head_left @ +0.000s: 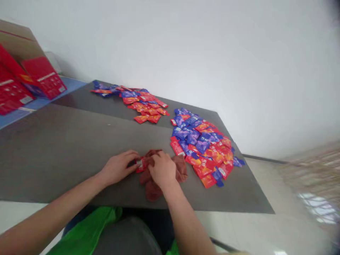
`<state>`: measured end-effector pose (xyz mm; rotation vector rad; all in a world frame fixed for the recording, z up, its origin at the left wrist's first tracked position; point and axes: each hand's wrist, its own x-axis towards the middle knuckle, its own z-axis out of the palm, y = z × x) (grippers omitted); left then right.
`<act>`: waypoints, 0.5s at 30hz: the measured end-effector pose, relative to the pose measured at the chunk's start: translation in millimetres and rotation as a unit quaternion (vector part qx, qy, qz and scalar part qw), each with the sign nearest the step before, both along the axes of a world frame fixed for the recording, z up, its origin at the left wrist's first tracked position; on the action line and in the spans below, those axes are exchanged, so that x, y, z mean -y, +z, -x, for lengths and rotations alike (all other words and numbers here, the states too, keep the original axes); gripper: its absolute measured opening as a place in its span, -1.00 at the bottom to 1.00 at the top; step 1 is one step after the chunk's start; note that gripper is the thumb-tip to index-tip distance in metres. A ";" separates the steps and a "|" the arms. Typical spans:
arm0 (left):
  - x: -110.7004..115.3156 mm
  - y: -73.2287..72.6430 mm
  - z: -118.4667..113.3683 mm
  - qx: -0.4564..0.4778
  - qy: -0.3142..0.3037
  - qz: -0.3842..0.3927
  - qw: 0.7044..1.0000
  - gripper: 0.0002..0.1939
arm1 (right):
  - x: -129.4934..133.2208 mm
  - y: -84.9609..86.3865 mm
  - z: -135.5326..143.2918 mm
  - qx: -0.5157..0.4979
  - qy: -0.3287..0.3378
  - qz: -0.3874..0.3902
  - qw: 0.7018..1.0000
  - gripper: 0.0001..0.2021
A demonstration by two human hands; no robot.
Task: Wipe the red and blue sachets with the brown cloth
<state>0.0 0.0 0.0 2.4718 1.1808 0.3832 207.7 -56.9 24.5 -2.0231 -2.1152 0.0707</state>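
Observation:
My left hand is closed on a small red packet, its fingertips and thumb at the packet's left side. Against the packet's right side lies a crumpled brown cloth on the table. My right hand bends its fingers down into this cloth, and its fingertips are partly hidden in the folds. To the right of the cloth spreads a large pile of red and blue-purple packets. Farther back is a second pile of similar packets.
The dark grey table reaches the white wall at the back. Red printed boxes and an open cardboard box stand on a blue surface at the far left. The table's right edge drops to a pale tiled floor.

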 end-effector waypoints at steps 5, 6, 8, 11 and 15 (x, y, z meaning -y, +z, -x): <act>2.5 2.5 -4.2 -0.001 0.003 0.004 1.000 -0.70 | -3.9 17.0 -17.8 0.010 -0.090 0.005 0.996 -0.82; 2.5 2.5 -3.8 -0.002 0.005 0.004 1.000 -0.70 | -1.7 19.0 -9.1 0.006 -0.055 -0.010 0.998 -0.82; 2.1 1.9 -2.3 0.001 0.004 0.002 1.000 -0.70 | 3.1 18.9 11.8 -0.008 0.028 -0.028 0.999 -0.82; 2.0 1.3 -0.9 0.007 0.007 -0.002 1.000 -0.68 | 6.4 10.4 22.6 -0.027 0.067 -0.007 0.997 -0.81; 3.0 3.7 -2.2 0.000 0.012 0.002 1.000 -0.70 | -0.3 5.3 -13.1 -0.015 -0.064 0.023 0.998 -0.83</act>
